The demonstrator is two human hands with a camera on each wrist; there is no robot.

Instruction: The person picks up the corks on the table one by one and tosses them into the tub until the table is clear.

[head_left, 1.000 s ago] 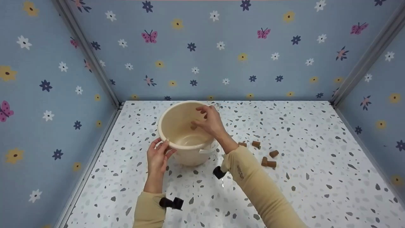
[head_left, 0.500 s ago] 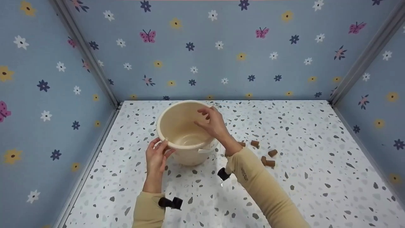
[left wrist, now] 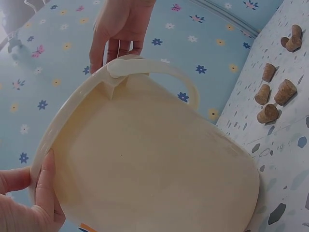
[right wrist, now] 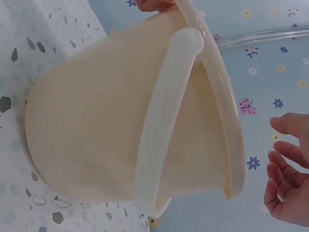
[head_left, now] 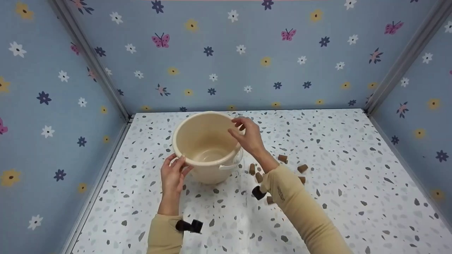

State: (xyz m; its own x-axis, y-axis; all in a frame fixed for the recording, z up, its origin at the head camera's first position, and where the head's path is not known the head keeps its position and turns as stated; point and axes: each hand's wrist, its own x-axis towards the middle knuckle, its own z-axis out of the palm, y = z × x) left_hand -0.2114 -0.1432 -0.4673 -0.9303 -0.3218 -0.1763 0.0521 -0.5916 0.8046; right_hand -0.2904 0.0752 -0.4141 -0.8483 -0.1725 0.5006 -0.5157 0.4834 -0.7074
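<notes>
A cream plastic bucket [head_left: 212, 174] stands on the speckled surface, with its mouth up. My left hand [head_left: 173, 174] pinches its near left rim, thumb and fingers on either side, as the left wrist view also shows. Over the right part of the rim is my right hand [head_left: 251, 139], its fingers loosely bent and apart, holding nothing. In the right wrist view that hand [right wrist: 292, 171] is apart from the rim. The bucket's pale handle [right wrist: 164, 121] hangs down along the outer wall. The visible inside of the bucket shows a bare bottom.
Several brown corks lie right of the bucket, among them one cork [head_left: 302, 168] farther right and another [head_left: 252, 169] near its wall. My right forearm partly covers others. Flowered blue panels [head_left: 247, 53] enclose the back and both sides.
My right hand has drawn back rightward from over the bucket's mouth to its right rim, uncovering corks beside the bucket. My left hand keeps its pinch on the rim.
</notes>
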